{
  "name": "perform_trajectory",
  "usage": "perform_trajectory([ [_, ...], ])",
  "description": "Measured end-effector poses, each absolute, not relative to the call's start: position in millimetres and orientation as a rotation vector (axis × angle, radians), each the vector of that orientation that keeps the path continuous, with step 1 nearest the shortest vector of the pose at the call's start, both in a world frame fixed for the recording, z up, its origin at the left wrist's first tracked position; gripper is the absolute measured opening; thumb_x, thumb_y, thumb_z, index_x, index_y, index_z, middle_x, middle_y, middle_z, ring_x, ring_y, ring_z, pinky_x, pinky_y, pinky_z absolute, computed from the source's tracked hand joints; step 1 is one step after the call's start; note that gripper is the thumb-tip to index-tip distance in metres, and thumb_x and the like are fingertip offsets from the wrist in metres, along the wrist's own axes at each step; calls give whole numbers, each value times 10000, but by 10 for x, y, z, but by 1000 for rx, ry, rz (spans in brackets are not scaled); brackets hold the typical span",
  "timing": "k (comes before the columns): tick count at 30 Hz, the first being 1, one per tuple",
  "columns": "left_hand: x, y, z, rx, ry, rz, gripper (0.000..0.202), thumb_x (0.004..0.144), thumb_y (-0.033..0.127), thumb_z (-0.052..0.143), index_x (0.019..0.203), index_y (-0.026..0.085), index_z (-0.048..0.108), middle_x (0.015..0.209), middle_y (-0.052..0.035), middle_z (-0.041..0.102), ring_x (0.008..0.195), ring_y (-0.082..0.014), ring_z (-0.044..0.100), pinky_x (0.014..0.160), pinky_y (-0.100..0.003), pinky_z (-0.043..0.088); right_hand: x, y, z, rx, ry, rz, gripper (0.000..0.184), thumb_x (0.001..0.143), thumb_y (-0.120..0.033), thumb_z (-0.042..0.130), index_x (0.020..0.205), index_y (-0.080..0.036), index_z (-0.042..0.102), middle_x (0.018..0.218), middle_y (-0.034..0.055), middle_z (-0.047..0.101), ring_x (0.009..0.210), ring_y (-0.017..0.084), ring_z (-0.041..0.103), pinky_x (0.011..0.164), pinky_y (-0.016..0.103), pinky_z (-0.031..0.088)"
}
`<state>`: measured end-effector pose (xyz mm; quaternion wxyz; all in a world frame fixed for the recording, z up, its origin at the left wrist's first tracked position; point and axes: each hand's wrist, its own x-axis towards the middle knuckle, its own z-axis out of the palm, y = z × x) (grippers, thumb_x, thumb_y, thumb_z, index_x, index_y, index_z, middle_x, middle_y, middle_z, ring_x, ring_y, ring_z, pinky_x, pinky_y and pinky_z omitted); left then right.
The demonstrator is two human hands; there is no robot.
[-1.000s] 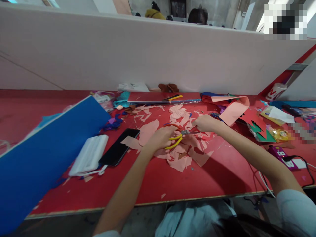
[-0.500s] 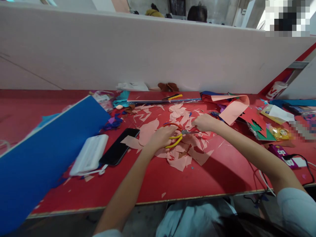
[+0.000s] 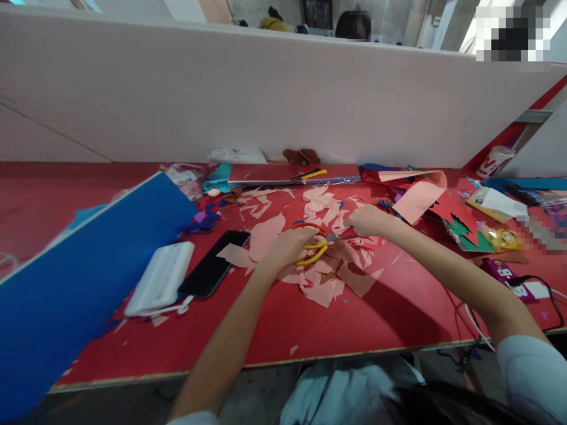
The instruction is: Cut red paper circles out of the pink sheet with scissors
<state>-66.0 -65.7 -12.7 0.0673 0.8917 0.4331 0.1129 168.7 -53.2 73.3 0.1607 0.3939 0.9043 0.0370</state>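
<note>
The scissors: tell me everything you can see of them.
The scissors have yellow handles, an orange-red loop above them, and grey metal blades pointing right, roughly level, over pink paper scraps. The left hand grips the handles, and the blades reach toward the right hand. Whether the blades are open is hard to tell.

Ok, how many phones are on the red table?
1: a black smartphone lying on the red table beside a white power bank; more could be hidden under the pink paper scraps.

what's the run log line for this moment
left hand: grips yellow-handled scissors | right hand: beside scissor blades, over pink paper scraps | surface: red table
</note>
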Motion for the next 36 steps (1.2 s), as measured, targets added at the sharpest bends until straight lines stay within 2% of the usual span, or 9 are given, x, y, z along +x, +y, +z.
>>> perform_trajectory([
  [17, -663, -674, -102, 2665, 1335, 257, 391, 764, 165, 523, 1147, 234, 563, 1173, -65, 654, 1042, -221, 615, 794, -282, 479, 1690, -521, 736, 1128, 2586, 118, 275, 809, -135, 454, 962, -183, 677, 932, 110, 694, 876, 205, 642, 634, 244, 376],
  [30, -688, -652, -156, 2661, 1340, 271, 385, 783, 200, 522, 1162, 251, 562, 1186, -57, 648, 1055, -222, 607, 795, -272, 461, 1667, -537, 771, 1150, 2564, 99, 292, 798, -113, 447, 965, -177, 678, 953, 123, 696, 884, 225, 642, 623, 253, 372],
  [36, -648, -684, -80, 2660, 1315, 320, 305, 846, 257, 484, 1140, 223, 558, 1139, -71, 658, 1019, -216, 617, 780, -273, 457, 1671, -559, 836, 1174, 2539, 83, 293, 799, -106, 445, 970, -179, 671, 971, 122, 694, 901, 222, 641, 633, 252, 373],
])
